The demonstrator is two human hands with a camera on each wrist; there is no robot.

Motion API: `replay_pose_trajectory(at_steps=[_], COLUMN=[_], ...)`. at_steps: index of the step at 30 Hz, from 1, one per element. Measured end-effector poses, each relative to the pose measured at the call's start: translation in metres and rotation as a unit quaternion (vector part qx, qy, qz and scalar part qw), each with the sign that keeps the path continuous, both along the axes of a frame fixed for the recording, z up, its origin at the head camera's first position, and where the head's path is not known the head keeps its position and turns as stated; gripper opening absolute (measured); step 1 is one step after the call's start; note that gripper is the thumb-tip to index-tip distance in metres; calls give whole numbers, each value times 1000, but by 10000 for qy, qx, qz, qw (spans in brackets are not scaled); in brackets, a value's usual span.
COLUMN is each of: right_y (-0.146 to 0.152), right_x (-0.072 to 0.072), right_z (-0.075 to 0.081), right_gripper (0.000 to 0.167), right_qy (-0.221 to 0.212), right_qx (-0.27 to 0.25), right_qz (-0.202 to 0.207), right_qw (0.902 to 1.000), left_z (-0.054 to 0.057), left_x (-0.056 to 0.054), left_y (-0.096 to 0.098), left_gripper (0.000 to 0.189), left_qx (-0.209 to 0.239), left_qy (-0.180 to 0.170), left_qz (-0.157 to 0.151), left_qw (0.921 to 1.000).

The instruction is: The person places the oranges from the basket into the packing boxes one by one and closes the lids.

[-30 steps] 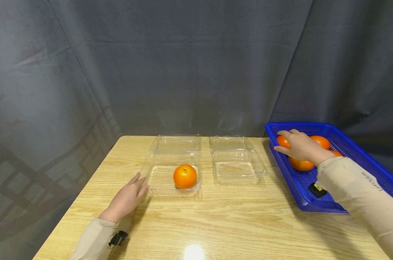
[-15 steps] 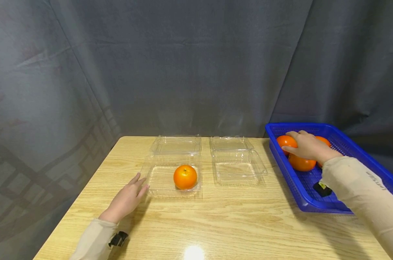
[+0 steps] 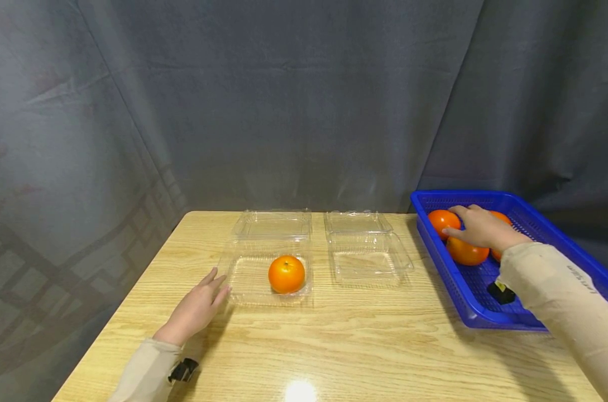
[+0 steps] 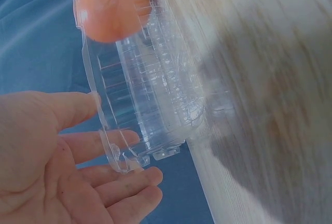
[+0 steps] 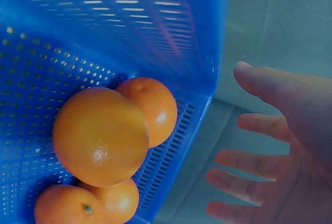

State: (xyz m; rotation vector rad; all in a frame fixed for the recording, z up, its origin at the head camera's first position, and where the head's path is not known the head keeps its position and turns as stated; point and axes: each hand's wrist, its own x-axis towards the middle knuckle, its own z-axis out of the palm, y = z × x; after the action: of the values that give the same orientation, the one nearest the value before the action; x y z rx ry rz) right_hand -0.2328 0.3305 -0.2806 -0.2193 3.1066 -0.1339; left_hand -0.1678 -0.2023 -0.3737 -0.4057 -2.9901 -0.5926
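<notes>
My left hand (image 3: 195, 307) is at the left edge of a clear plastic clamshell box (image 3: 248, 279). In the left wrist view its thumb meets the box rim, and the other fingers extend loosely around the corner. One orange (image 3: 286, 274) sits in the right part of that box. My right hand (image 3: 477, 226) hovers over the blue basket (image 3: 451, 279), fingers spread and holding nothing. Under and beside it lie several oranges (image 5: 101, 136), grouped at one end of the basket; the hand partly hides them in the head view.
To the right of the first box stands a second clear clamshell box (image 3: 366, 259), lid folded back. A small black object (image 3: 501, 292) with a yellow mark lies in the basket. A dark grey curtain (image 3: 293, 111) hangs behind the wooden table (image 3: 334, 346).
My right hand has drawn back to the right, off the leftmost orange in the basket, which now shows more fully. The left hand and the boxes have stayed in place.
</notes>
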Motion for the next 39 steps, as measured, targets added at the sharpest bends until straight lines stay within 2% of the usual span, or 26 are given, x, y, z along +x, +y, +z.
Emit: replay_pose_trajectory(at_steps=[9, 16, 39], right_y=[8, 16, 29], right_x=[-3, -7, -15], right_z=[-6, -11, -31], right_gripper=[67, 68, 75], right_qy=[-73, -70, -312], right_qx=[66, 165, 136], right_qz=[49, 153, 60], right_qw=[9999, 9997, 9994], left_z=[1, 0, 1], left_x=[1, 1, 1], left_y=[0, 0, 0], left_gripper=[45, 44, 45], left_qx=[-6, 17, 43], left_qy=[-64, 66, -10], left_qz=[3, -44, -20], left_qw=[10000, 10000, 10000])
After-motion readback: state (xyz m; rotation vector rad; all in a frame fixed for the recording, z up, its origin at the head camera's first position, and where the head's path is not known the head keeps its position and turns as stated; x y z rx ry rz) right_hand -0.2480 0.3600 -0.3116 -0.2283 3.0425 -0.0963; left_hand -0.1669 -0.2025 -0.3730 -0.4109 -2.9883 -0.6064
